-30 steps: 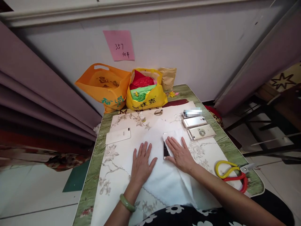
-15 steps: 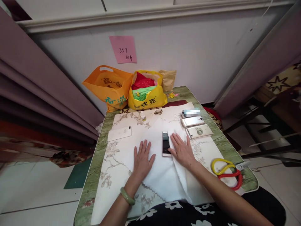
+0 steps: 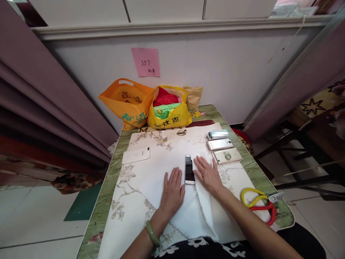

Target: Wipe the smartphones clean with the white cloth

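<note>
A white cloth (image 3: 185, 212) lies spread on the table, with its right part folded over. On it rests a smartphone (image 3: 189, 171), dark screen up, and the fold's edge laps its right side. My right hand (image 3: 208, 175) lies flat on the folded part, fingers spread, close beside the phone. To the left of the phone, my left hand (image 3: 173, 192) presses flat on the cloth with its fingers stretched out. A green bangle (image 3: 152, 233) circles my left wrist. Neither hand holds anything.
A white phone (image 3: 136, 155) lies at the left. Two phones (image 3: 220, 144) and a pixelated item lie at the right, above scissors (image 3: 262, 203) with yellow and red handles. Orange (image 3: 128, 104) and yellow (image 3: 169, 117) bags stand at the back, near a small bottle (image 3: 164, 136).
My left hand has slid right across the cloth, nearer the phone. My right hand stays on the fold beside the phone. The whole view has shifted slightly.
</note>
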Motion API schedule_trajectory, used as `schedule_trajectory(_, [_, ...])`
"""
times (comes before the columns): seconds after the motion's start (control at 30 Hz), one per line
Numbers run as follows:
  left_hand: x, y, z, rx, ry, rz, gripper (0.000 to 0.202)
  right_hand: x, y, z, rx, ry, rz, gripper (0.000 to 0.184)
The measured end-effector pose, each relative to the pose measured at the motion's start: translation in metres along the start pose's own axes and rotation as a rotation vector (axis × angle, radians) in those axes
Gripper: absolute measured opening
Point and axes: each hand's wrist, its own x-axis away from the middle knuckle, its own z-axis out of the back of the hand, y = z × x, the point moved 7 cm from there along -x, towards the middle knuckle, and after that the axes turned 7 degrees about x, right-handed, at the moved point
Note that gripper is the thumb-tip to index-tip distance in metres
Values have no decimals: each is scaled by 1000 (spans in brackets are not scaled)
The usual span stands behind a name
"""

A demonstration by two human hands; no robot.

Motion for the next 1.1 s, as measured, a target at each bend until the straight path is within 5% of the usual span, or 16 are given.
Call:
schedule_trajectory(0.17, [0,-1,-1,0,7,-18,60,37,-32,2,-38,-56,374,54])
schedule_trajectory(0.27, [-1,0,-1,-2,10,-14,57,41,-28,4,-65,-109,485,51])
schedule_trajectory(0.53, [-1,1,3,14,42,-4,55,-24,-7,-6,-1,-27,0,54])
schedule_trajectory(0.6, [0,1,4,20,39,-2,54,-13,-18,-7,14,-18,46,58])
schedule_trajectory(0.7, [-1,1,4,40,36,8,50,20,-36,-4,-35,-62,348,61])
schedule_trajectory(0.8, [-2,1,2,33,18,11,51,38,-25,2,-81,-116,502,55])
schedule_trajectory(0.97, [-2,1,2,0,20,0,54,-6,18,4,-11,-28,124,51])
schedule_trajectory(1.03, [-1,1,2,-5,22,-1,54,-21,13,3,33,16,17,52])
schedule_trajectory(1.1, [-1,1,2,-4,26,-4,54,-23,-10,1,46,27,66,55])
